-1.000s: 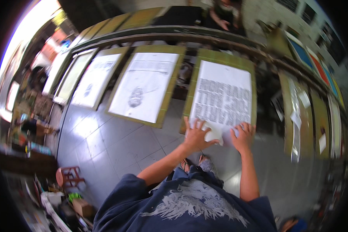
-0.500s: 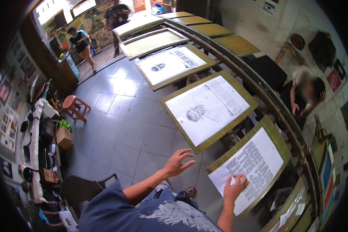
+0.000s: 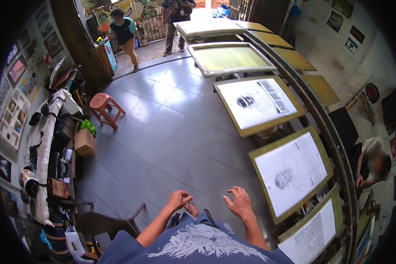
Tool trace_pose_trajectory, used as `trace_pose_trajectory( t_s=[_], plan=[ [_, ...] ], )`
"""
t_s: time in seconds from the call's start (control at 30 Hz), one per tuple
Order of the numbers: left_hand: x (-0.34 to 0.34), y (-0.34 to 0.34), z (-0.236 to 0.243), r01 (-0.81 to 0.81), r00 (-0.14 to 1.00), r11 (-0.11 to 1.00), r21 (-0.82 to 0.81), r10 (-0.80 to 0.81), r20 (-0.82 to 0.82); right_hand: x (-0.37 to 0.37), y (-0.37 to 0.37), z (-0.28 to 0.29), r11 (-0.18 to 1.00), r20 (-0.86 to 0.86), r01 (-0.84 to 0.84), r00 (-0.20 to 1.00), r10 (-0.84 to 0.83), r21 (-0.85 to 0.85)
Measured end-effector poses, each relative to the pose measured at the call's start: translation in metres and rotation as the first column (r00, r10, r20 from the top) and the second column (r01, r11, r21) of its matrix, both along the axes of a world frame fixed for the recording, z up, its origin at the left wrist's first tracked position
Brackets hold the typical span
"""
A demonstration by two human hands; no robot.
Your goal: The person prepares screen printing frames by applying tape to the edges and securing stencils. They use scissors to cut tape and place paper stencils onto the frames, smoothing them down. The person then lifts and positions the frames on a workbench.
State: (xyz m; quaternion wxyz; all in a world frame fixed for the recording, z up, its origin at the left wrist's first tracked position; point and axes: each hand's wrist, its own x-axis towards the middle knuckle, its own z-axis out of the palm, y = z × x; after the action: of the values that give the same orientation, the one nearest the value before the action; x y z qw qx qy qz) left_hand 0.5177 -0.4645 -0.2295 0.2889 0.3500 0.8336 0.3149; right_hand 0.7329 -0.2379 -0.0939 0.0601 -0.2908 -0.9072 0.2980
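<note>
With 12 o'clock ahead, three printed sheets lie on boards (image 3: 273, 122): near sheet (image 3: 310, 233) at 3, middle sheet (image 3: 290, 171) between 1 and 2, far sheet (image 3: 256, 101) toward 1. All appear laid; any remaining step is not visible. Right hand (image 3: 240, 203): spread, empty. Left hand (image 3: 178, 200): narrowly curled; contents indeterminable.

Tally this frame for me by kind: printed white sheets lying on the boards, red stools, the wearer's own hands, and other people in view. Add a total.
Printed white sheets: 3
Red stool: 1
Wearer's left hand and right hand: 2
Other people: 3
Total: 9
</note>
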Motion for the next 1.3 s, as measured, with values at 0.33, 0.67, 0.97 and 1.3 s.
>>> trace_pose_trajectory(
  t_s=[0.33,0.67,0.97,1.3],
  plan=[
    [-0.187,-0.032,-0.023,-0.081,0.989,0.989,-0.120,0.094,0.113,-0.206,0.006,-0.021,0.992,0.044,-0.115,0.992,0.118,-0.060],
    [-0.379,-0.025,-0.113,-0.070,0.961,0.886,-0.458,0.183,0.206,-0.398,0.117,-0.041,0.995,0.335,-0.038,0.940,0.068,-0.095],
    [-0.505,-0.126,-0.138,-0.676,0.283,0.385,-0.628,0.923,0.261,-0.695,0.182,0.001,0.901,0.044,-0.426,0.905,0.424,0.079],
    [-0.678,-0.064,-0.207,-0.565,0.288,0.477,-0.674,0.879,0.380,-0.932,0.224,-0.016,0.908,0.104,-0.416,0.902,0.419,-0.054]
  ],
)
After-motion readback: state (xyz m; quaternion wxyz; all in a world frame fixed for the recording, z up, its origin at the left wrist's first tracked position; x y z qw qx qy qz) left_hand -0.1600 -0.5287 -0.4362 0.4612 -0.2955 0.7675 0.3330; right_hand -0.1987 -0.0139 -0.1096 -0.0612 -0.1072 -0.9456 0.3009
